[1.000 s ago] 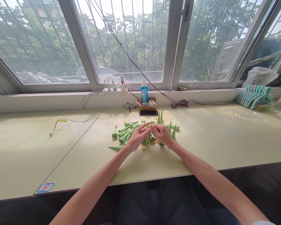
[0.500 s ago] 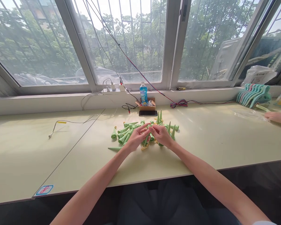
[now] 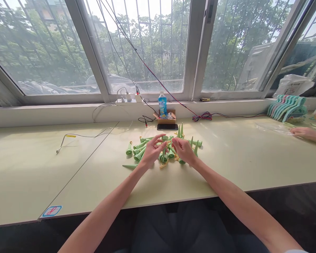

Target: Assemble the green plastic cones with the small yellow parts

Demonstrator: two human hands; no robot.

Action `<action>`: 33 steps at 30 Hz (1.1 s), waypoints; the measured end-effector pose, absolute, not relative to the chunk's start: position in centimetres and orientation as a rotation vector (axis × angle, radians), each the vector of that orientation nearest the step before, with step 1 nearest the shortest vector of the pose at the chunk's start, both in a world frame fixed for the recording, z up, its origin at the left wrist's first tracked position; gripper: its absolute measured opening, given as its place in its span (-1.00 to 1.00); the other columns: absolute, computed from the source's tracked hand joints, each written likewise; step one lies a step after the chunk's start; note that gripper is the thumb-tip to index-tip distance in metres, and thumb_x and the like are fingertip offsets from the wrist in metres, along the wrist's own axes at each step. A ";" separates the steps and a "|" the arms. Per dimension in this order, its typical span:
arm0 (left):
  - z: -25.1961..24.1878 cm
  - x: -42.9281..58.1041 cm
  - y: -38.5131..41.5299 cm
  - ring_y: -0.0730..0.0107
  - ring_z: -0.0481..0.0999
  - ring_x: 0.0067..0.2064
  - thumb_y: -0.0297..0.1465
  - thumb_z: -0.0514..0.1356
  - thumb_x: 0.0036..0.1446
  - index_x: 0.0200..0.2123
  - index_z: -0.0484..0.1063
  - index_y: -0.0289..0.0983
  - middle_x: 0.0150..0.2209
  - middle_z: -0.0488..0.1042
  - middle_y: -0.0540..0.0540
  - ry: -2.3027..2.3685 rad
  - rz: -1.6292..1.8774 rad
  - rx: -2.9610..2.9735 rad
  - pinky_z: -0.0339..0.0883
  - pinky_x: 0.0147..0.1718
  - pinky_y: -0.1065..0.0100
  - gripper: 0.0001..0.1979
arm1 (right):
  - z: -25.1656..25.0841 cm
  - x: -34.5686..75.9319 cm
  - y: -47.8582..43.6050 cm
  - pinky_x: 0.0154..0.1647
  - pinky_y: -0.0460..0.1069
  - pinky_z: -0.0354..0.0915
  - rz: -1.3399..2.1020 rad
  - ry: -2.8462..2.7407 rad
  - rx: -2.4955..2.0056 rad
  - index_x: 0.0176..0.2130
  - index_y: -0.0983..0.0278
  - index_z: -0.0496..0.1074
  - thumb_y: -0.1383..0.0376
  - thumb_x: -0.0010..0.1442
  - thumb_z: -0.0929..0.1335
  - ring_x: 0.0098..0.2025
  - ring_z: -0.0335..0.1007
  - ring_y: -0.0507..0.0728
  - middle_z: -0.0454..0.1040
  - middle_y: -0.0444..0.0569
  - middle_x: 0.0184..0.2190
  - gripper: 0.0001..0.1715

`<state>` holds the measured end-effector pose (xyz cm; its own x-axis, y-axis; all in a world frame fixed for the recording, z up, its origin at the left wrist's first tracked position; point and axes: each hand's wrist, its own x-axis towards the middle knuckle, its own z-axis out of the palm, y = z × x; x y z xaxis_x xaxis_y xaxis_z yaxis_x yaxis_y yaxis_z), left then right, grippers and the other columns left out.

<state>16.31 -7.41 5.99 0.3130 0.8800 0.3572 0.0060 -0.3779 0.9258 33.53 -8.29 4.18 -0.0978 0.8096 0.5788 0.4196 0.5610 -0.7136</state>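
My left hand [image 3: 153, 151] is closed around a green plastic watering spike [image 3: 164, 138], its ribbed wide end up between thumb and fingers. A small yellow piece [image 3: 169, 142] shows at the spike's side, toward the other hand. My right hand [image 3: 183, 149] is pinched close beside it; what sits between its fingertips is too small to make out. Under and around both hands lies a pile of similar green spikes [image 3: 139, 154], some with yellow fittings on them. Several spikes [image 3: 180, 130] stand point up behind my right hand. Loose yellow pieces [image 3: 163, 165] lie at the pile's front.
Behind the pile are a black phone [image 3: 167, 127] and a small cardboard box [image 3: 166, 121] with a blue-labelled bottle [image 3: 162, 105]. Cables [image 3: 204, 116] run along the back. At the right, another person's hand [image 3: 308, 134] rests near clear plastic and teal hangers [image 3: 288, 108].
My left fingers have opened slightly, and the spike's ribbed end now shows upright between them. My right hand has drawn a little to the right. The other person's hand has shifted left.
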 end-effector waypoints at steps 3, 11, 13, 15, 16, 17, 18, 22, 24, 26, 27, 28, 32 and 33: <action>5.6 16.3 -7.2 0.47 0.51 -0.52 -0.15 0.26 0.12 0.03 0.43 -0.23 -0.26 0.47 -0.10 0.937 1.282 1.761 0.30 -0.56 0.45 -0.55 | 4.3 33.7 -8.3 -0.52 -0.06 0.00 0.387 -1.724 -1.054 -0.50 0.24 0.21 -0.03 0.35 0.18 -0.59 0.01 0.00 0.16 -0.20 -0.66 -0.48; 4.7 16.3 -6.7 0.41 0.43 -0.48 -0.20 0.24 0.12 -0.15 0.56 -0.25 -0.50 0.49 -0.02 1.095 1.336 2.104 0.33 -0.41 0.38 -0.70 | 4.4 33.8 -8.2 -0.53 -0.05 -0.01 0.314 -1.767 -1.118 -0.52 0.23 0.18 0.08 0.32 0.22 -0.59 0.00 0.00 0.16 -0.20 -0.66 -0.56; 4.6 16.2 -6.6 0.40 0.40 -0.49 -0.20 0.23 0.13 -0.16 0.57 -0.24 -0.51 0.49 -0.02 1.158 1.312 2.144 0.32 -0.40 0.37 -0.70 | 4.3 33.8 -8.1 -0.52 -0.05 0.00 0.308 -1.780 -1.125 -0.53 0.23 0.18 0.11 0.32 0.22 -0.59 0.02 0.00 0.18 -0.19 -0.66 -0.57; 4.6 16.1 -6.5 0.38 0.40 -0.48 -0.20 0.22 0.14 -0.15 0.59 -0.22 -0.50 0.50 -0.04 1.219 1.283 2.195 0.32 -0.37 0.35 -0.70 | 4.2 33.8 -8.0 -0.51 -0.05 0.01 0.307 -1.789 -1.133 -0.52 0.23 0.21 0.14 0.31 0.23 -0.59 0.05 0.01 0.21 -0.18 -0.65 -0.60; 4.6 16.0 -6.5 0.36 0.41 -0.46 -0.21 0.21 0.14 -0.14 0.59 -0.22 -0.48 0.51 -0.05 1.244 1.262 2.221 0.32 -0.35 0.34 -0.70 | 4.1 33.9 -7.9 -0.50 -0.06 0.02 0.308 -1.794 -1.139 -0.51 0.24 0.24 0.15 0.31 0.23 -0.59 0.07 0.01 0.24 -0.18 -0.64 -0.62; 4.5 16.0 -6.5 0.34 0.42 -0.44 -0.22 0.21 0.14 -0.14 0.59 -0.21 -0.47 0.52 -0.06 1.261 1.236 2.247 0.33 -0.33 0.32 -0.71 | 4.0 33.9 -7.9 -0.50 -0.06 0.03 0.309 -1.799 -1.145 -0.49 0.24 0.27 0.16 0.31 0.23 -0.58 0.08 0.01 0.26 -0.17 -0.64 -0.64; 4.4 16.0 -6.4 0.32 0.43 -0.42 -0.23 0.21 0.13 -0.14 0.60 -0.21 -0.46 0.53 -0.07 1.274 1.209 2.270 0.33 -0.30 0.30 -0.71 | 3.9 34.0 -7.8 -0.49 -0.06 0.04 0.310 -1.804 -1.152 -0.47 0.24 0.30 0.18 0.30 0.24 -0.58 0.09 0.02 0.28 -0.17 -0.63 -0.67; 4.1 16.0 -6.4 0.22 0.46 -0.33 -0.28 0.22 0.12 -0.14 0.60 -0.20 -0.35 0.57 -0.13 1.303 1.132 2.303 0.33 -0.21 0.22 -0.73 | 3.9 34.1 -7.8 -0.48 -0.06 0.06 0.296 -1.825 -1.174 -0.43 0.25 0.34 0.20 0.29 0.25 -0.58 0.12 0.02 0.32 -0.16 -0.62 -0.72; 4.1 16.0 -6.3 0.17 0.47 -0.28 -0.29 0.22 0.11 -0.13 0.60 -0.21 -0.31 0.56 -0.16 1.319 1.129 2.294 0.33 -0.17 0.17 -0.72 | 3.9 34.0 -7.8 -0.48 -0.06 0.06 0.292 -1.833 -1.175 -0.43 0.25 0.36 0.21 0.28 0.26 -0.58 0.12 0.02 0.32 -0.16 -0.62 -0.73; 4.1 16.0 -6.4 0.14 0.47 -0.25 -0.30 0.22 0.11 -0.11 0.58 -0.22 -0.29 0.54 -0.18 1.324 1.127 2.295 0.33 -0.13 0.13 -0.71 | 4.0 34.0 -7.9 -0.47 -0.06 0.07 0.292 -1.843 -1.162 -0.43 0.26 0.37 0.21 0.28 0.26 -0.58 0.12 0.02 0.31 -0.16 -0.62 -0.73; 4.1 16.0 -6.4 0.14 0.47 -0.24 -0.31 0.21 0.12 -0.09 0.58 -0.23 -0.29 0.53 -0.18 1.321 1.121 2.300 0.33 -0.11 0.12 -0.70 | 4.1 34.0 -8.0 -0.47 -0.06 0.07 0.294 -1.848 -1.150 -0.43 0.26 0.37 0.21 0.28 0.26 -0.58 0.12 0.01 0.31 -0.17 -0.62 -0.73; 4.1 15.9 -6.4 0.14 0.47 -0.23 -0.32 0.20 0.13 -0.08 0.57 -0.23 -0.28 0.53 -0.18 1.318 1.109 2.305 0.33 -0.10 0.12 -0.70 | 4.2 34.0 -8.0 -0.47 -0.07 0.07 0.298 -1.854 -1.133 -0.42 0.26 0.37 0.21 0.28 0.27 -0.58 0.12 0.01 0.30 -0.17 -0.63 -0.73; 4.3 15.8 -6.5 0.13 0.47 -0.20 -0.35 0.17 0.16 -0.06 0.54 -0.26 -0.20 0.53 -0.21 1.335 1.050 2.297 0.34 -0.08 0.10 -0.70 | 4.4 34.0 -8.3 -0.48 -0.08 0.07 0.332 -1.894 -1.035 -0.42 0.27 0.40 0.21 0.28 0.29 -0.58 0.08 -0.01 0.27 -0.19 -0.64 -0.73; 4.3 15.7 -6.5 0.12 0.48 -0.18 -0.35 0.16 0.16 -0.06 0.54 -0.26 -0.18 0.53 -0.20 1.349 1.038 2.297 0.33 -0.07 0.09 -0.70 | 4.4 34.0 -8.4 -0.49 -0.08 0.06 0.342 -1.910 -1.006 -0.42 0.27 0.40 0.22 0.27 0.29 -0.58 0.07 -0.01 0.26 -0.20 -0.64 -0.73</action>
<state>15.73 -6.46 4.32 0.3050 0.8445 0.4402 0.6420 -0.5237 0.5600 33.98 -8.37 4.41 -0.2424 0.7623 0.6002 0.5066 0.6270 -0.5917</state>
